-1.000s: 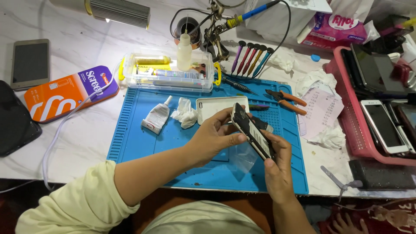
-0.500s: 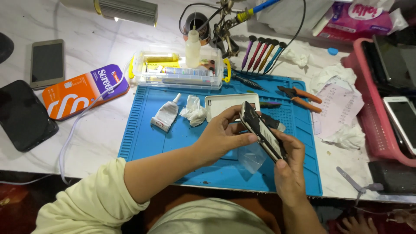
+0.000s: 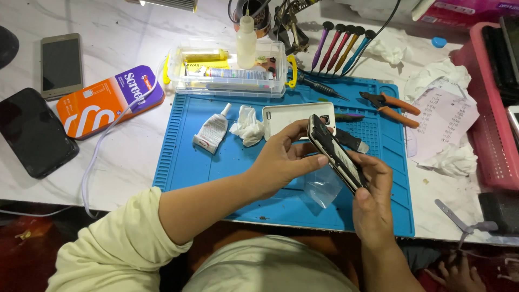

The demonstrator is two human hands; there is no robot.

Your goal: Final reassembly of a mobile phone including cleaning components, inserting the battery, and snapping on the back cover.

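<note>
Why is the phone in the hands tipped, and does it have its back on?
Back off. The phone is held tilted on edge between the left hand and right hand, and the white back cover lies apart on the blue mat.

Far to the left of the left hand (image 3: 281, 162), a flat orange-and-purple package (image 3: 108, 100) is lying on the white table. Beyond it, a grey phone with a dark screen (image 3: 61, 65) is resting face up. A white tube with a red-marked label (image 3: 212, 131) is lying just left of that hand.
</note>
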